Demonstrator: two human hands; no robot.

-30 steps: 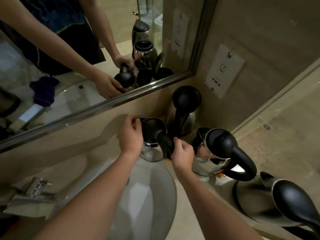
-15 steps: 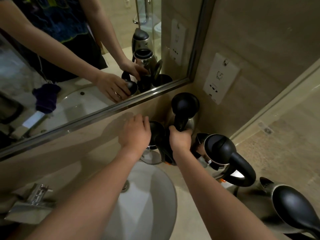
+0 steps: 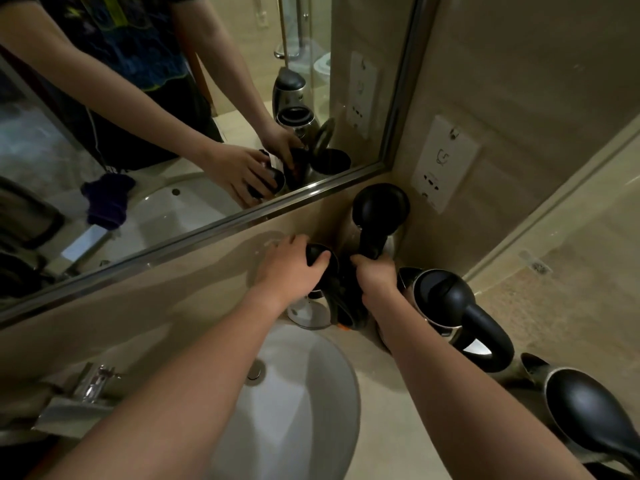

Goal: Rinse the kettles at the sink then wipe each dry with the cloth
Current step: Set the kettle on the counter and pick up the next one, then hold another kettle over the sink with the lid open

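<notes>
A small steel kettle point(image 3: 311, 311) with a black lid stands at the far rim of the sink point(image 3: 311, 403). My left hand point(image 3: 291, 270) curls over its lid from the left. My right hand point(image 3: 375, 278) grips its black handle from the right. Three more kettles are on the counter: one in the corner point(image 3: 379, 213) just behind my right hand, one to the right point(image 3: 446, 299) with a looped handle, and one at the bottom right point(image 3: 588, 415). A purple cloth point(image 3: 107, 199) shows only as a reflection in the mirror.
The faucet point(image 3: 81, 393) sits at the sink's left. The mirror point(image 3: 207, 223) and tiled wall rise close behind the kettles. A wall socket point(image 3: 445, 164) is above the corner kettle. The counter edge drops to the floor point(image 3: 571, 258) at the right.
My left hand has slid from the kettle's side onto its lid. My right hand has shifted with the handle toward the corner kettle, and the kettle sits closer to the wall.
</notes>
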